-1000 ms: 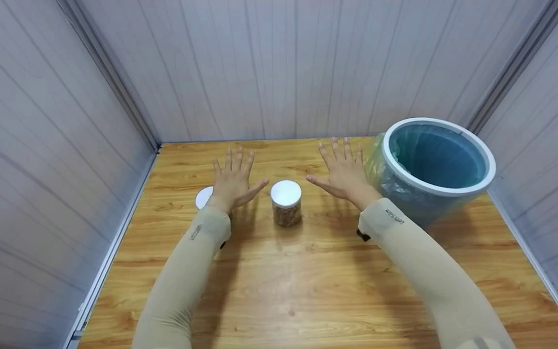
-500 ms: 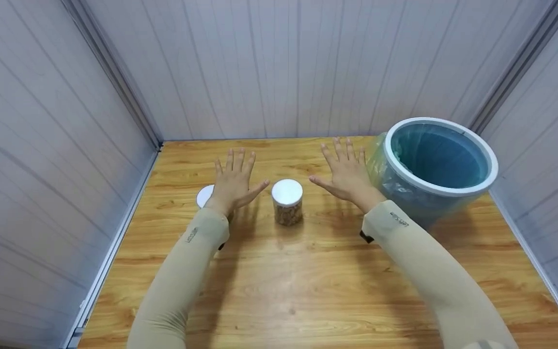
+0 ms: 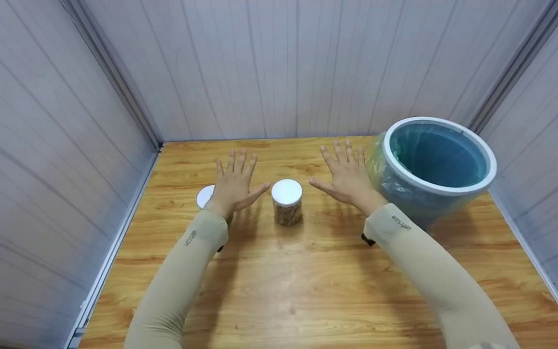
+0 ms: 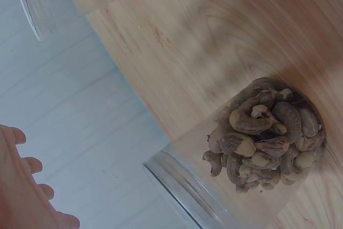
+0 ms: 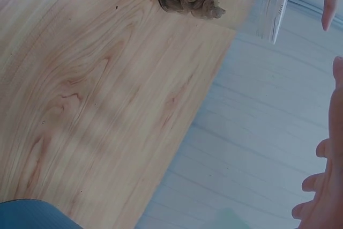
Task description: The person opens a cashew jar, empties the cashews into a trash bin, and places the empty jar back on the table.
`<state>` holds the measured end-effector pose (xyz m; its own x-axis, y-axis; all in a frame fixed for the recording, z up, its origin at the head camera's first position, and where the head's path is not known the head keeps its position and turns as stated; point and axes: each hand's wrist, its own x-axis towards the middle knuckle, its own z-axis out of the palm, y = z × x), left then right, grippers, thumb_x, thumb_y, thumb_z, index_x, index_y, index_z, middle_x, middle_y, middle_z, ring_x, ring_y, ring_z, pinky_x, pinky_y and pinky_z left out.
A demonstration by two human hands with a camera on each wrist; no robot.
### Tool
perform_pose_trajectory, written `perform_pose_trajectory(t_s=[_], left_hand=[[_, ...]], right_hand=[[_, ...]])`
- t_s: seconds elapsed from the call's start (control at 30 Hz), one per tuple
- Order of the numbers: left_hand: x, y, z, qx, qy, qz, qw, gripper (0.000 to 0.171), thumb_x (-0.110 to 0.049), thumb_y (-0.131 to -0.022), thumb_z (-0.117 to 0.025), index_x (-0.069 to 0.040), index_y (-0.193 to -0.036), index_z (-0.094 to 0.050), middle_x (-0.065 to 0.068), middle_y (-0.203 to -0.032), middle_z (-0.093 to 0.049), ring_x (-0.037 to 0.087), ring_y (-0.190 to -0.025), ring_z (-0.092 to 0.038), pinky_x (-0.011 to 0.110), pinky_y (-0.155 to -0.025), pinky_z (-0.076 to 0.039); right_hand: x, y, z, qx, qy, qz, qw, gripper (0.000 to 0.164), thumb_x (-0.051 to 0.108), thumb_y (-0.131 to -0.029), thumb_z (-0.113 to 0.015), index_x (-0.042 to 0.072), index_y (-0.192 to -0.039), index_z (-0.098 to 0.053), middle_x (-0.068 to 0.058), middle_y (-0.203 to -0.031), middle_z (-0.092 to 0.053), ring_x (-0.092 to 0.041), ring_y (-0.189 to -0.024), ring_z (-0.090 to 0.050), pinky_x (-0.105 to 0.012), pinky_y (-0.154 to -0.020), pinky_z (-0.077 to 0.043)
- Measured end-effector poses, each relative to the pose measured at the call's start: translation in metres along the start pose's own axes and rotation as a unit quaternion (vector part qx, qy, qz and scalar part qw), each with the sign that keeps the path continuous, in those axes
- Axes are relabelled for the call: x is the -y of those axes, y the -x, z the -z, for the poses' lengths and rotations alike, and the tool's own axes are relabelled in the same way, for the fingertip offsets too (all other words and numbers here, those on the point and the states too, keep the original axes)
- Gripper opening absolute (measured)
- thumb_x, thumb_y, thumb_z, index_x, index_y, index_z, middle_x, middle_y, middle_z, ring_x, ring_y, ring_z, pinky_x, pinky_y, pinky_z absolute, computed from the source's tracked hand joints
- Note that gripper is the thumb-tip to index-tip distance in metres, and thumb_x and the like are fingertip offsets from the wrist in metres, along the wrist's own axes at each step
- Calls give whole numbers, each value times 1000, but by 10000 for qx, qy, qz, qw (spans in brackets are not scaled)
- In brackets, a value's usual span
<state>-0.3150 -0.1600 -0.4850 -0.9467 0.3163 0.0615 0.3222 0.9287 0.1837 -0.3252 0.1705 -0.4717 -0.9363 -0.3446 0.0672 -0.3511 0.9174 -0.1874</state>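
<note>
My left hand (image 3: 233, 186) hovers with fingers spread over a white-lidded jar (image 3: 205, 196), hiding much of it in the head view. The left wrist view shows this jar's dark cashews (image 4: 265, 140) through its clear wall. To the right a second white-lidded jar (image 3: 287, 213) of cashews stands upright, between the two hands. My left thumb tip looks close to its lid; the head view does not settle whether they touch. The right hand (image 3: 349, 179), also spread and holding nothing, is in the air between that jar and the bin. Its fingers (image 5: 313, 183) edge into the right wrist view.
A round blue-green bin (image 3: 453, 182) with a white rim and a plastic liner stands at the right. Everything rests on a wood-grain table (image 3: 279, 291), enclosed by pale panel walls (image 3: 279, 68) at the back and both sides.
</note>
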Motion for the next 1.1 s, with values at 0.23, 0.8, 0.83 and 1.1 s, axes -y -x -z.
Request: perform_pose_trajectory(t_s=[0.23, 0.8, 0.83, 1.1], left_hand=[[0, 4, -5, -112, -8, -89, 9999, 96, -75, -105, -41, -18, -177, -12, 15, -184, -3, 43, -170, 4, 75, -132, 4], [-9, 6, -5, -235, 318, -421, 9983, 94, -69, -106, -50, -11, -174, -23, 20, -181, -19, 46, -169, -10, 71, -134, -10], [-9, 5, -5, -229, 308, -428, 9983, 94, -69, -106, -50, -11, -174, -23, 20, -181, -20, 45, -169, -11, 70, -134, -10], [-11, 5, -4, -195, 270, -481, 9983, 96, -72, -105, -48, -10, -174, -23, 20, -180, -24, 45, -168, -15, 67, -135, -16]], right_hand=[[0, 5, -6, 51, -35, 51, 10000, 103, 82, -100, -45, 22, -177, -10, -17, -184, -1, -48, -168, 5, -74, -133, 1], [-3, 13, -15, -7, -324, 308, 9990, 100, 74, -102, -54, 19, -176, -15, -20, -183, -11, -47, -168, -8, -64, -137, -9], [-3, 14, -15, -13, -368, 330, 9988, 100, 73, -103, -54, 18, -176, -16, -20, -182, -12, -47, -168, -9, -64, -137, -9], [-6, 17, -19, -115, -812, 535, 9952, 97, 66, -104, -60, 14, -175, -20, -23, -180, -18, -47, -168, -15, -64, -136, -16]])
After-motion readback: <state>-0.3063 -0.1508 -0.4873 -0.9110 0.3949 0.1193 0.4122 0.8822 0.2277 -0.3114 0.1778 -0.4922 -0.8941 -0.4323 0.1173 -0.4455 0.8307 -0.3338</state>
